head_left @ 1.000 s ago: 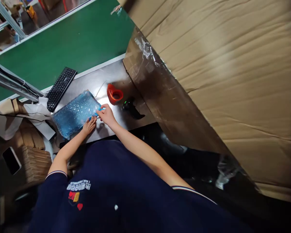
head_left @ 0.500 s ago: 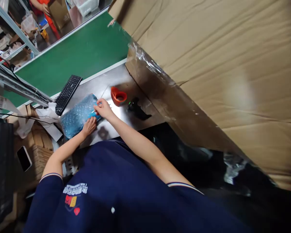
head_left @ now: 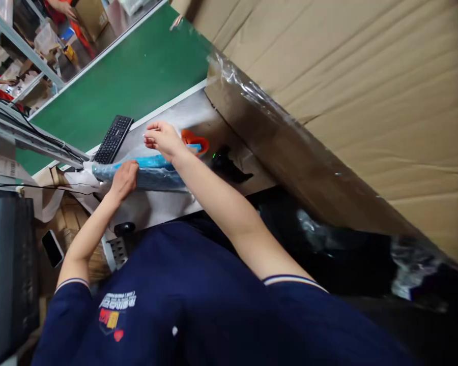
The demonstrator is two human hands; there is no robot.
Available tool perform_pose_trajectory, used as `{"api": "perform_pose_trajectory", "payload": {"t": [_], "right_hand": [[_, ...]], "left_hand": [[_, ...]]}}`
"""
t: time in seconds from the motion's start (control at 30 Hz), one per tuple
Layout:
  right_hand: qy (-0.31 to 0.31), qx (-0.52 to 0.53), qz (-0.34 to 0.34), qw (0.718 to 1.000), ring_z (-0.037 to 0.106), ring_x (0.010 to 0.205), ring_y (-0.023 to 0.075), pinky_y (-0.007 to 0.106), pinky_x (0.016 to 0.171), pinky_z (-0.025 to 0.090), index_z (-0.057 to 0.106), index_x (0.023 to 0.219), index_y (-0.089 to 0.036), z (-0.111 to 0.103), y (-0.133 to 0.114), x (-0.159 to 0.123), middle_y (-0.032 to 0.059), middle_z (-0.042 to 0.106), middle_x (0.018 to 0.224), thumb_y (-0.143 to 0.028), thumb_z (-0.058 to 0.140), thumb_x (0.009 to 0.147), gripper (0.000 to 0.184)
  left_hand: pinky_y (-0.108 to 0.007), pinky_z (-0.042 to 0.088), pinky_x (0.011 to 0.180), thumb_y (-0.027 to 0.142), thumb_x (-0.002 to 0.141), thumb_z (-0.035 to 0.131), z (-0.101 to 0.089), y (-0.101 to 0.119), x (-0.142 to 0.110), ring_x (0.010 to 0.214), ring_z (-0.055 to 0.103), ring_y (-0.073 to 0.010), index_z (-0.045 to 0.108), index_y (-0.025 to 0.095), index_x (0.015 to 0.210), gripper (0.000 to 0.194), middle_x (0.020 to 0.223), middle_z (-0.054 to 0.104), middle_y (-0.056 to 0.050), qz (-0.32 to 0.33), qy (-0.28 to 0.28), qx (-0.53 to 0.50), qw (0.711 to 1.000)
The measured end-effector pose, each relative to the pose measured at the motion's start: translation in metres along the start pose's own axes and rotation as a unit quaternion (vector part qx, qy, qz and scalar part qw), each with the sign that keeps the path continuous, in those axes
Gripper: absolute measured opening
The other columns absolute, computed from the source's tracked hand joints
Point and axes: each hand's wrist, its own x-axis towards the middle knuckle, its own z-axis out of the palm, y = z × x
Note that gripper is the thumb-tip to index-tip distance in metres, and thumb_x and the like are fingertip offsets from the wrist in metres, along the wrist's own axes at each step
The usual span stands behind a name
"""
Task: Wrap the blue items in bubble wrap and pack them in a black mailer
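Note:
A blue package in clear bubble wrap (head_left: 158, 179) is tipped partly up on its edge over the worktop. My left hand (head_left: 125, 179) is closed on its upper edge, near the left end. Above the package hovers my right hand (head_left: 165, 141), its fingers loosely bent and apart, with nothing visible in them. An orange ring-shaped object (head_left: 190, 135), perhaps a tape holder, lies just beyond my right wrist. Right of it is a black handheld scanner (head_left: 231, 165) with a small green light.
A black keyboard (head_left: 113, 138) lies at the worktop's back left, and a mouse (head_left: 124, 229) near its front edge. A large cardboard box (head_left: 347, 112) bounds the right side. At the left are a phone (head_left: 52, 249) and a dark machine (head_left: 7, 254). Beyond the green panel (head_left: 133, 76), people handle boxes.
The package has gone from lying flat to tipped up and now reaches farther right. My left hand has moved up and left onto its edge; my right hand has lifted off it. The mouse has come into view.

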Motion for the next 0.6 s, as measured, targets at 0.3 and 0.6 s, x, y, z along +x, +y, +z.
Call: {"api": "perform_pose_trajectory", "payload": {"t": [0.3,0.6], "right_hand": [[0.058,-0.021,0.069,0.996,0.062,0.066,0.0090,0.017,0.059,0.047,0.049,0.090,-0.020,-0.014,-0.015,0.002,-0.0038,0.060,0.073,-0.006,0.061,0.082,0.020],[0.018,-0.114,0.089,0.989,0.064,0.062,0.0114,0.019,0.058,0.050,0.046,0.093,-0.020,-0.009,-0.039,-0.008,-0.0014,0.064,0.068,-0.008,0.058,0.091,0.017]], "left_hand": [[-0.039,0.050,0.087,0.044,0.096,0.060,0.023,-0.003,0.037,0.104,0.066,-0.0270,0.065,0.022,0.132,0.042,0.113,0.072,-0.011,0.141,-0.149,0.044,0.978],[-0.042,0.053,0.100,0.031,0.102,0.049,0.050,0.018,0.065,0.123,0.063,-0.0280,0.072,0.019,0.108,0.026,0.141,0.063,-0.014,0.065,-0.043,0.032,0.996]]}}
